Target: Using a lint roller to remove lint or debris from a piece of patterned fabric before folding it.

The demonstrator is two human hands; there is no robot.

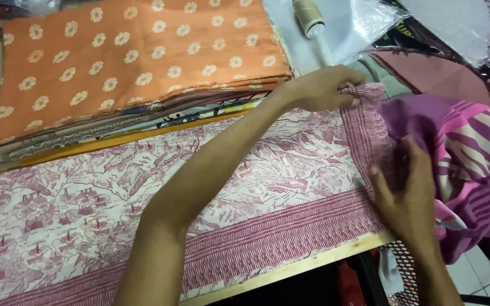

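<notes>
A white cloth with a dark pink scenic print and a striped border (290, 170) lies spread over the table. My left hand (327, 86) reaches across it and pinches the far right corner of the cloth between its fingers. My right hand (406, 190) rests with spread fingers on the cloth's right edge near the table's front. A purple and pink striped fabric (460, 153) is bunched up just right of both hands.
A stack of folded fabrics topped by an orange cloth with white flowers (131, 56) lies at the back left. A beige thread spool (308, 17) stands behind on clear plastic. The table's wooden front edge (290, 267) runs below.
</notes>
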